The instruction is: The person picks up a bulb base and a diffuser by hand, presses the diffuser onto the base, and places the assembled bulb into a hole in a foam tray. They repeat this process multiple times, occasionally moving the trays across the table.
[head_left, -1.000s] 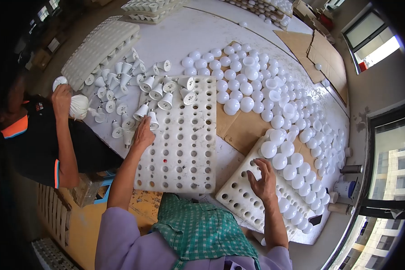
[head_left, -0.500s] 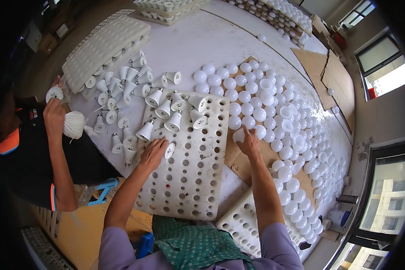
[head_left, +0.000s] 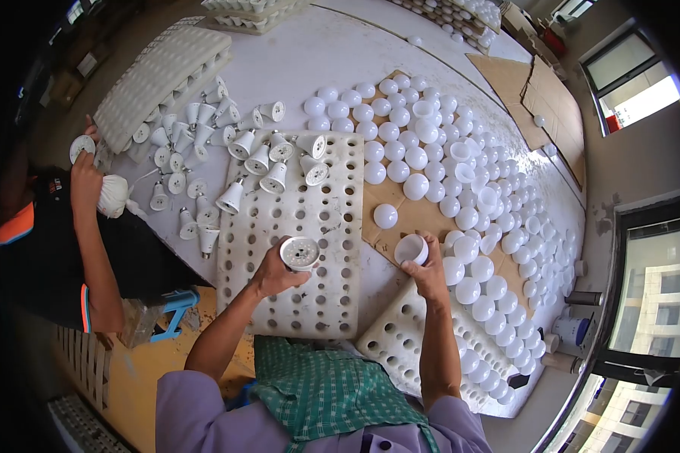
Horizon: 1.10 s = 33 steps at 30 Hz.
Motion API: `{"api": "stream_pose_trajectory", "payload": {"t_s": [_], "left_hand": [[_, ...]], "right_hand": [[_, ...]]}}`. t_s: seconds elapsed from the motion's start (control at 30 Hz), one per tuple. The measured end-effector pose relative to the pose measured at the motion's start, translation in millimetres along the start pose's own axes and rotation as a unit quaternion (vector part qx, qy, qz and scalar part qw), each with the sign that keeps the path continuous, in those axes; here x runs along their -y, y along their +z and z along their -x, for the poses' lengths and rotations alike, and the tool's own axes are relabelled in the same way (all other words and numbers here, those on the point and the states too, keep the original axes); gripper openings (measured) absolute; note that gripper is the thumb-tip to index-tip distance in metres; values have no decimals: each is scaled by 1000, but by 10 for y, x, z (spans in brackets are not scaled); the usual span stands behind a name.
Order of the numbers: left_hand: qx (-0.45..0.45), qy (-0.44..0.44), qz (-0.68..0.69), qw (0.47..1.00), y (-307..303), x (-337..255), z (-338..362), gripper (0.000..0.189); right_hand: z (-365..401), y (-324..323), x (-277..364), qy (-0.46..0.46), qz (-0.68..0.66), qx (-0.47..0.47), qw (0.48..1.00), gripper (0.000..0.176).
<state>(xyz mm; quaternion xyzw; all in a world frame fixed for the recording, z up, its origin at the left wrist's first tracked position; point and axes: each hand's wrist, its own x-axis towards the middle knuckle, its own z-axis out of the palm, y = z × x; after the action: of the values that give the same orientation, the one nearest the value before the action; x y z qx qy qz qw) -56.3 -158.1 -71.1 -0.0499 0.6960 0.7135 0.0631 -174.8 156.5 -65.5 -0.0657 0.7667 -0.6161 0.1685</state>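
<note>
My left hand (head_left: 276, 273) is closed around a white bulb base (head_left: 300, 254), its round face with small parts turned up, above the perforated white tray (head_left: 332, 302). Held in my right hand (head_left: 428, 275) is a white bulb cover (head_left: 410, 250), its open rim facing up and left. The two pieces are apart. Several bulb bases (head_left: 274, 178) lie on the tray's far left part. Many round white covers (head_left: 415, 186) rest on the cardboard (head_left: 378, 195) beyond my right hand, and one cover (head_left: 385, 216) sits alone at its near left.
At the left, a co-worker's hand (head_left: 85, 181) holds a bulb base (head_left: 81, 149). Stacked trays (head_left: 166, 75) stand behind the loose bases. A second perforated tray (head_left: 389, 347) lies by my right forearm. Cardboard sheets (head_left: 555, 106) lie at the far right.
My left hand has lifted a bulb base off the tray and turned its face up. My right hand has taken a cover from the cardboard and drawn it closer. The view has shifted slightly.
</note>
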Motion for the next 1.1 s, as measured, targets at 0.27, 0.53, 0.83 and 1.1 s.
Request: {"api": "stream_pose_trajectory", "payload": {"t_s": [0.27,0.53,0.83,1.1], "left_hand": [[224,0,94,970,904,-371,280,47],[290,-39,47,955,1093,-605,499,42],[300,13,-40,953,1123,-551,581,43],[322,-33,-244,914,1136,-809,646,55]], "right_hand": [[1071,201,213,-8,-295,138,945,88],[1422,179,241,-30,-371,149,916,85],[1552,9,285,-37,-236,197,951,79],[1645,16,658,-91,125,263,952,83]]}}
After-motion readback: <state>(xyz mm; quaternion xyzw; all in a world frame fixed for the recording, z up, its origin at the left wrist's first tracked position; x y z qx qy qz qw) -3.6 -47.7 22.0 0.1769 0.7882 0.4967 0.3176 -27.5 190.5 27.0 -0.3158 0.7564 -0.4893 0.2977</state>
